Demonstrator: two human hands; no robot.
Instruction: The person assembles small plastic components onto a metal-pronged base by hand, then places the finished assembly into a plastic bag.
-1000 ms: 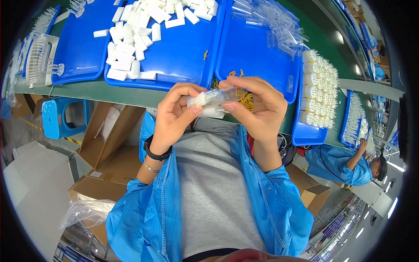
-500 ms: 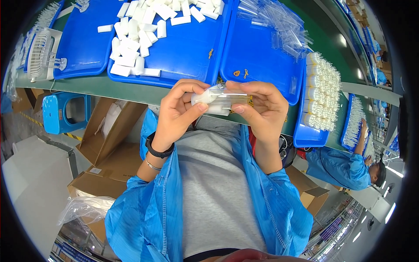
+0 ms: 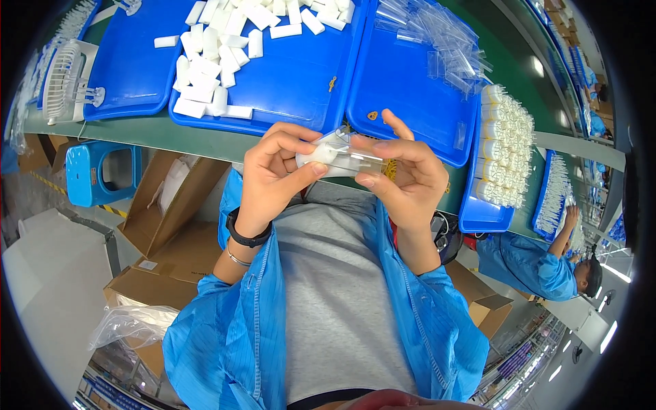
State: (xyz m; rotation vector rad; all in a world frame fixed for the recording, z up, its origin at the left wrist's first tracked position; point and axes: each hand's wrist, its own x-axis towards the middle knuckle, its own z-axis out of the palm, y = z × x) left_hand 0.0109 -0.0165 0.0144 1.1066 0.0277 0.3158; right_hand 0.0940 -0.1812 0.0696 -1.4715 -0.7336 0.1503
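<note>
My left hand (image 3: 272, 164) pinches a white block (image 3: 324, 154) with a clear plastic sheet around it, near the table's front edge. Beside it, a clear plastic tube (image 3: 369, 162) lies sideways between my two hands. My right hand (image 3: 417, 179) grips the tube's right end with thumb and index finger, one other finger raised. White material shows through the clear plastic at the tube's left part. How far it sits inside the tube I cannot tell.
Loose white blocks (image 3: 205, 72) fill part of a blue tray (image 3: 301, 102). Clear plastic pieces (image 3: 437, 41) lie in another blue tray (image 3: 403, 89). Bundled white parts (image 3: 502, 147) stand at the right. A small fan (image 3: 61, 82) stands left; a co-worker (image 3: 533, 263) is at far right.
My right hand has shifted slightly left along the tube, and one of its fingers has lifted. The clear sheet by the white block now stands up more.
</note>
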